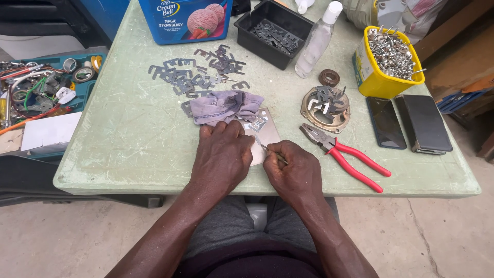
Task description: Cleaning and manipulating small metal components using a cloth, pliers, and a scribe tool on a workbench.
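My left hand presses flat on a small beige plate near the table's front edge, beside a crumpled grey rag. My right hand pinches a thin metal tool whose tip touches the plate next to small metal pieces. Part of the plate is hidden under the left hand.
Red-handled pliers lie right of my hands, near a round metal part and two dark phones. Loose flat metal clips, a black tray, a clear bottle, a yellow tub of metal bits and a blue tub stand farther back on the green table.
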